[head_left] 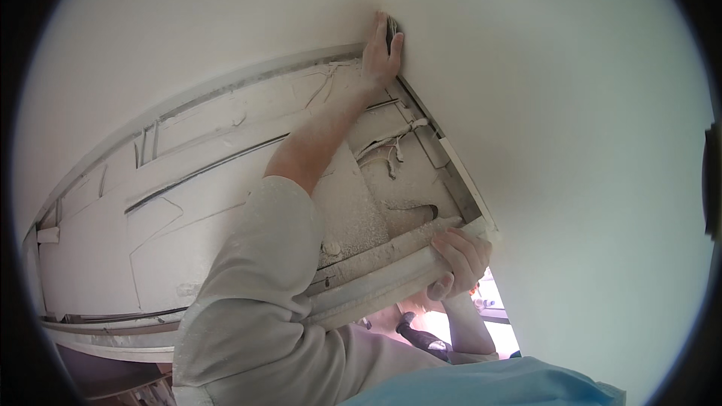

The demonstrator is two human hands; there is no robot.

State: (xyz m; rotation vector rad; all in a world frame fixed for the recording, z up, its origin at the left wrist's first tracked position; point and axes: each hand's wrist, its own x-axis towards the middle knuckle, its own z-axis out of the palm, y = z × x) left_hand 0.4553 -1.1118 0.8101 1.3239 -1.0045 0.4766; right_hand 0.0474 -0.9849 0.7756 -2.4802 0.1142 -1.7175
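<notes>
My left arm, in a pale dusty sleeve, reaches up to where the white walls meet. In my left hand (382, 60), between thumb and fingers, is a small flat pad (391, 28) with a dark face, held close to the wall; most of it is hidden. Lower down, my right hand (462, 259) wraps its fingers over the end of a long white ledge (383, 282), thumb underneath. Behind the ledge spreads a dust-covered panel (226, 233) with slots and cut lines. Dusty cables (391, 139) stick out of it near the right wall.
A smooth white wall (587, 180) rises on the right, and another white surface (203, 22) runs along the far side. A metal edge strip (455, 169) borders the panel. Light blue cloth (511, 383) crosses the bottom. A bright gap (492, 301) shows below the ledge.
</notes>
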